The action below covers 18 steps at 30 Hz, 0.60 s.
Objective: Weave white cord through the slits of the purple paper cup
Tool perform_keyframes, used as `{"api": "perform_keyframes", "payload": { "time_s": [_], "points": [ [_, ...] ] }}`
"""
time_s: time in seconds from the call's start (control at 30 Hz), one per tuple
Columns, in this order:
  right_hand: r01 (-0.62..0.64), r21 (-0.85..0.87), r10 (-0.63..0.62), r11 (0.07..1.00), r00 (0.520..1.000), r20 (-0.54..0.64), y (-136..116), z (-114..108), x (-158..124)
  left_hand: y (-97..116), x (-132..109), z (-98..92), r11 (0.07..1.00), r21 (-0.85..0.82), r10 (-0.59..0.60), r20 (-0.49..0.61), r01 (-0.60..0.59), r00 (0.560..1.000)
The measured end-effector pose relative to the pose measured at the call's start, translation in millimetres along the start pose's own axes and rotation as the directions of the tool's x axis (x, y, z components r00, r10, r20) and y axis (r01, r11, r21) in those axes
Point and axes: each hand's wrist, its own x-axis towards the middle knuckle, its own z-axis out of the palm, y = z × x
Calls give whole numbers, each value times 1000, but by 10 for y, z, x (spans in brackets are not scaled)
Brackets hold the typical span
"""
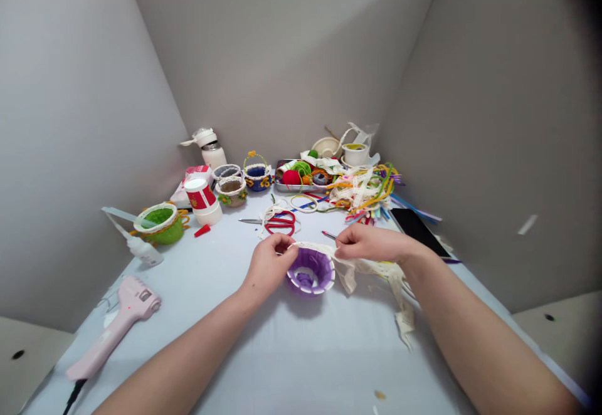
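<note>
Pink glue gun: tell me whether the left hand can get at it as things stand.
Probably yes: only bare tabletop lies between the left hand and the pink glue gun. But that hand pinches the lace trim at the purple cup and would have to let go first.

Probably a craft workspace: a glue gun (115, 327), scissors (277, 222) and ribbon scraps (364, 189) crowd the table (291, 358).

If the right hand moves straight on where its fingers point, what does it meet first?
The right hand would probably meet the left hand, pinching the same cream lace ribbon above the purple ribbed cup; depth is unclear.
</note>
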Motion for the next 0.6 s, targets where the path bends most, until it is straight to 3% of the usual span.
{"api": "perform_keyframes", "payload": {
  "time_s": [0.2, 0.33, 0.43, 0.6],
  "points": [
    [9, -132, -17, 991, 998, -56, 18, -12, 16, -2, 1, 2, 1000, 15, -6, 1, 6, 1000],
    [48, -14, -50, 999, 975, -218, -65, -23, 31, 5, -6, 3, 1000, -2, -11, 5, 11, 1000],
    [152, 82, -118, 985, 939, -324, -135, 64, 103, 15, -10, 0, 1000, -15, -4, 6, 4, 1000],
    [193, -35, -194, 981, 930, -311, -149, 118, 114, -2, 0, -1, 1000, -9, 18, 1, -18, 1000]
  ]
}}
